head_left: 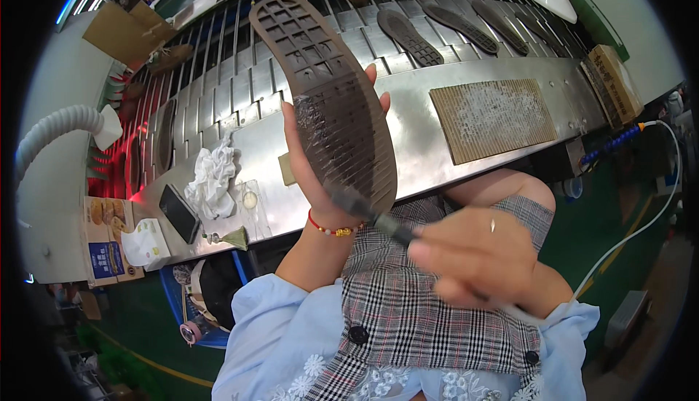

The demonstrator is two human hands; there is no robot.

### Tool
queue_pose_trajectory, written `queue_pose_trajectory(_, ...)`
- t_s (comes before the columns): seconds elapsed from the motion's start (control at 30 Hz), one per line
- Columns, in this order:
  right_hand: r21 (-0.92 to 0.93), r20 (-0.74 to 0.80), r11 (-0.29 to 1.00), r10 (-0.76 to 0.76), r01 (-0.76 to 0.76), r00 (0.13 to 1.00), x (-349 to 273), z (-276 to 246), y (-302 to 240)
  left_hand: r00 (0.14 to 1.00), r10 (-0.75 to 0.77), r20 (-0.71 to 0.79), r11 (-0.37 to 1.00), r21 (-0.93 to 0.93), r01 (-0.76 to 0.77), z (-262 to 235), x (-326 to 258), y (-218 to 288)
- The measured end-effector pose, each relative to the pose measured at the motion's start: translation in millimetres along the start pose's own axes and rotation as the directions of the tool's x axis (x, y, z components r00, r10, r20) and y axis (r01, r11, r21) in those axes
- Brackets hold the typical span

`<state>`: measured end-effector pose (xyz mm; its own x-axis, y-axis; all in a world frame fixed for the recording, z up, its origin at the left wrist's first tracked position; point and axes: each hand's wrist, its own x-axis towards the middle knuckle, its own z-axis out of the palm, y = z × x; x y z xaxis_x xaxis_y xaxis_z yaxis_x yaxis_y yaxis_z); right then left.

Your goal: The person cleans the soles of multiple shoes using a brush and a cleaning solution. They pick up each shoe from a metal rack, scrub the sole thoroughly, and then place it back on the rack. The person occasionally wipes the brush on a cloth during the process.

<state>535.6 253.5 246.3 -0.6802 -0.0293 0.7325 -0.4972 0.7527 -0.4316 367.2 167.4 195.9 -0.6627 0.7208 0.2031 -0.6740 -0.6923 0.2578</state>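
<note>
My left hand [313, 186] grips a brown shoe sole [331, 88] from beneath, its thumb along the left edge and fingertips showing at the right edge. The sole is tilted up, with a grid of hollows at the far end and fine ribs nearer me. A wet, shiny film covers part of its left middle. My right hand [484, 255], smeared by motion, is closed around a dark brush [371, 215]. The blurred brush head is at the sole's near end; whether it touches cannot be made out. A white tube [601, 255] runs to the right hand.
Several soles [411, 37] lie on the slatted metal conveyor [247, 80] beyond the steel ledge. Corrugated cardboard [495, 120] with whitish residue lies at right, near a carton [611, 84]. At left are crumpled tissue [212, 180], a phone [179, 213] and a white flexible duct [62, 126].
</note>
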Motion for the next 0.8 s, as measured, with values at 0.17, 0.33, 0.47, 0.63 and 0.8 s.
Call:
queue_pose_trajectory(0.17, 0.152, 0.121, 0.988, -0.057, 0.039, 0.991, -2, 1, -19, 0.998, -0.056, 0.038, 0.998, 0.015, 0.056, -8, 3, 5)
queue_pose_trajectory(0.33, -0.002, 0.155, 1.000, 0.017, -0.017, 0.988, 0, -10, -1, 0.992, -0.123, -0.015, 0.975, -0.189, 0.118, 4, 1, 8)
queue_pose_trajectory(0.47, 0.137, 0.133, 0.988, 0.052, -0.070, 0.990, 3, -17, -6, 0.980, -0.192, -0.048, 0.973, -0.140, 0.184, 1, 2, 12)
queue_pose_trajectory(0.63, 0.239, 0.291, 0.964, 0.046, -0.119, 0.956, 5, -25, -7, 0.965, -0.261, -0.026, 0.949, -0.192, 0.251, 4, 2, 13)
queue_pose_trajectory(0.8, 0.093, 0.304, 0.972, 0.177, -0.214, 0.936, 13, -37, 8, 0.951, -0.304, 0.049, 0.923, -0.234, 0.307, -10, 2, 18)
